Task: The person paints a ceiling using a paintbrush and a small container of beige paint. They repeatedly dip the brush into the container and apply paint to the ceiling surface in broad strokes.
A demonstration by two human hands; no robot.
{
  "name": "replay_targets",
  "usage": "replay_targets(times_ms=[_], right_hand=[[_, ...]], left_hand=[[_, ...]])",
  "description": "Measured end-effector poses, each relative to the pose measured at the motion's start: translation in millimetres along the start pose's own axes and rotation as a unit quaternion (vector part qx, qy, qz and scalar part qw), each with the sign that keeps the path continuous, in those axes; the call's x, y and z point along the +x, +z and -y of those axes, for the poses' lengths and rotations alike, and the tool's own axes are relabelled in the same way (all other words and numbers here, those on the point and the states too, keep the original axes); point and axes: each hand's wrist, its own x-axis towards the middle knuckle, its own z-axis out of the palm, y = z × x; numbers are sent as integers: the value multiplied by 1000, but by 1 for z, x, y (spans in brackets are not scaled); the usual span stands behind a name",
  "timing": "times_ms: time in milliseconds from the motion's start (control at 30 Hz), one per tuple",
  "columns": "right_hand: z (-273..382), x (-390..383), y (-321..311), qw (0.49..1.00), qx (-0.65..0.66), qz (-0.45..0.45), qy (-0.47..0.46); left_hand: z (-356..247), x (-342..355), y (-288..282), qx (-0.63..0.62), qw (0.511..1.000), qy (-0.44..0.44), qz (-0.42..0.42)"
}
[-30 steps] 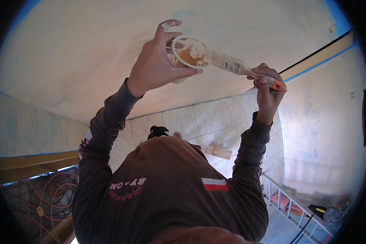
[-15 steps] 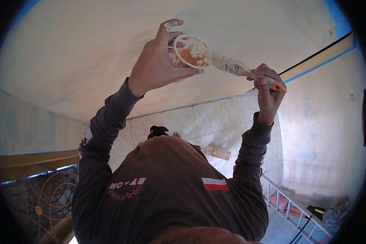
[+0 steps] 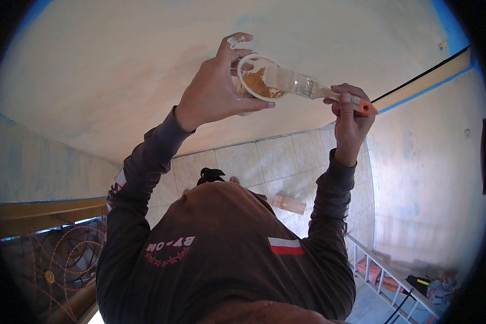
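Raised in front of me, my left hand (image 3: 210, 89) grips a round cup (image 3: 258, 95) with a pale rim, amber-brown inside and smeared with cream paint. Cream flecks cling to my fingers. My right hand (image 3: 351, 116) is closed on a paintbrush (image 3: 303, 85) with a pale handle and orange tip, its bristles inside the cup.
A pale wall (image 3: 119, 54) with blue patches faces me; another (image 3: 426, 151) stands right. On the tiled floor (image 3: 237, 156) lie my feet's dark footwear (image 3: 210, 175) and a brick-like block (image 3: 289, 202). An aluminum ladder (image 3: 383, 272) and bags (image 3: 437, 289) are lower right, ironwork (image 3: 51, 264) lower left.
Over the last half second the cup and my left hand have shifted slightly right and down; the brush and my right hand have moved slightly left with them.
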Motion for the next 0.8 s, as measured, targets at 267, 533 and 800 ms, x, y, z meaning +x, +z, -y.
replay_targets(times_ms=[267,533,800], right_hand=[[21,10,4,1000,-18,10,-21],[30,6,1,999,4,54,-5],[40,-4,6,999,12,14,45]], left_hand=[[-9,10,-7,-13,1000,0,14],[-19,4,-6,-27,998,-49,29],[-25,-5,-4,-27,998,-46,35]])
